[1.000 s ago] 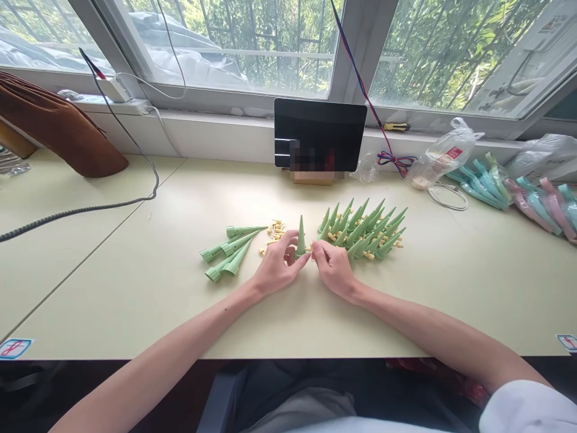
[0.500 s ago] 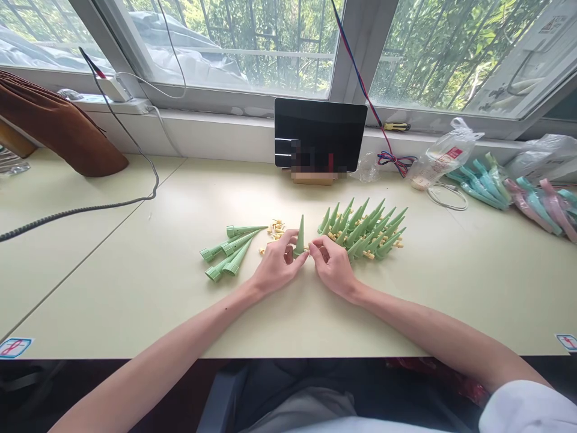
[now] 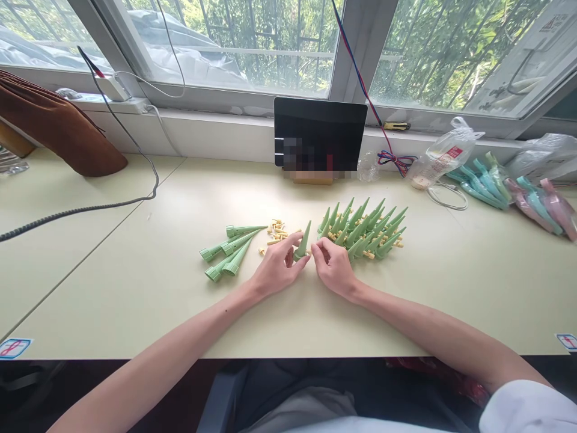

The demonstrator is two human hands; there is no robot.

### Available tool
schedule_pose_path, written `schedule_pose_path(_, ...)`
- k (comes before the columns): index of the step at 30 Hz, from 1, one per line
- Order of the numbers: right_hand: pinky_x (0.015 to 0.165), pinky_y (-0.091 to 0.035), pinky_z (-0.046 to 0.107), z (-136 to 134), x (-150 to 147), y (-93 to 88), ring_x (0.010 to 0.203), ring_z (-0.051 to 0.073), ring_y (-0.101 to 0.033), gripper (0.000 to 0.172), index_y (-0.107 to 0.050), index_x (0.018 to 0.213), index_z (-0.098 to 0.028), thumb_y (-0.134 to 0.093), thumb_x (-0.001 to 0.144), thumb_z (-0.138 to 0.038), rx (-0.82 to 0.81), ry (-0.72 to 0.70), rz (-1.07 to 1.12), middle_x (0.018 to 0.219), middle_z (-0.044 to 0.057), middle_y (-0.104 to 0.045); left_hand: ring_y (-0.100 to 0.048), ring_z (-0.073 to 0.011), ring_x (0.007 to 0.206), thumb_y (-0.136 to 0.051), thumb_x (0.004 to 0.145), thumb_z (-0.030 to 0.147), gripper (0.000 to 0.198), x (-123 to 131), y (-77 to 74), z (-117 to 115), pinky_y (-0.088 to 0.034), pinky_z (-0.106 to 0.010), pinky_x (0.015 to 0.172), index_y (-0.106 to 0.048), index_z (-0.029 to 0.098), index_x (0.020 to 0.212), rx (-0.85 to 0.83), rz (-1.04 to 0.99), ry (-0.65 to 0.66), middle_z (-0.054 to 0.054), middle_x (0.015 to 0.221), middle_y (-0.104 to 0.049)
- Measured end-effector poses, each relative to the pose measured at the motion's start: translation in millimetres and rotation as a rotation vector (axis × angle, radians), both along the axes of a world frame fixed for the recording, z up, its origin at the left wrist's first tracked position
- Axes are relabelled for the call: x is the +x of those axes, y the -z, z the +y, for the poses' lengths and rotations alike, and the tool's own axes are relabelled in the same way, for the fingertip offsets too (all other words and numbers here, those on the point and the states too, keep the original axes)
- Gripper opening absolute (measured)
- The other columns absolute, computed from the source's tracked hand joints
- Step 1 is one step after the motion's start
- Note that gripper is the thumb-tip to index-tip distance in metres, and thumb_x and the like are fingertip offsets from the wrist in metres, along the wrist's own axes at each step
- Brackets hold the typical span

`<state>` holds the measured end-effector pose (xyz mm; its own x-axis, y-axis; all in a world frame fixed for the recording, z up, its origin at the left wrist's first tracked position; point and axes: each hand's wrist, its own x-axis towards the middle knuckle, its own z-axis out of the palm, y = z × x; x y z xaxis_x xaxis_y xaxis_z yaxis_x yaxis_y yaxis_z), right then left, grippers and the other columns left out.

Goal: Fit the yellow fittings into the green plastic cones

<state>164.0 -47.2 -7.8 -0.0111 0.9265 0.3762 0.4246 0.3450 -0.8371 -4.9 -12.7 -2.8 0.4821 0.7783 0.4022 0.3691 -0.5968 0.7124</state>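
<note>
My left hand (image 3: 278, 264) grips the base of a hollow green plastic cone spike (image 3: 303, 243), its tip up and leaning right. A small pale yellow bit shows at the right side of the spike's base. Close beside it, my right hand (image 3: 334, 264) has thumb and forefinger pinched together; whatever is between them is too small to make out. Small yellow pegs (image 3: 277, 230) lie loose just beyond my left hand. Several green cone spikes (image 3: 234, 243) rest on their sides to the left. Behind my right hand stand rows of green spikes with yellow pegs (image 3: 365, 228).
A black-screened tablet (image 3: 320, 129) stands at the back of the pale table (image 3: 157, 288). Plastic bags (image 3: 444, 156) and wrapped coloured pieces (image 3: 487, 183) lie back right. A dark cable (image 3: 90, 207) crosses the left side, near a brown bag (image 3: 63, 126).
The spike in my left hand has tilted to the right, having been nearly upright. My right fingertips have shifted slightly right, away from the spike's base.
</note>
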Motion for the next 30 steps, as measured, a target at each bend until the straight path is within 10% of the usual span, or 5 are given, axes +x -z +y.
schedule_pose_path(12, 0.051, -0.029, 0.025, 1.5, 1.7, 1.9, 0.050, 0.010, -0.034, 0.031, -0.044, 0.069, -0.019, -0.044, 0.097, -0.030, -0.005, 0.023, -0.036, 0.057, -0.005, -0.039, -0.044, -0.0040, 0.051, -0.060, 0.088, 0.018, 0.031, 0.6, 0.4, -2.2, -0.046, -0.020, 0.059, -0.059, 0.021, 0.119, 0.158, 0.006, 0.036, -0.003, 0.101, -0.067)
schedule_pose_path(30, 0.056, -0.047, 0.028, 0.5, -0.3, 0.7, 0.057, 0.014, -0.057, 0.027, -0.063, 0.111, -0.016, -0.049, 0.098, -0.036, -0.025, 0.024, -0.009, 0.089, 0.007, -0.069, -0.055, -0.0095, 0.062, -0.069, 0.082, 0.038, 0.047, 1.5, -7.9, 1.9, -0.051, -0.023, 0.058, -0.057, 0.019, 0.124, -0.344, -0.162, -0.084, -0.005, 0.094, -0.065)
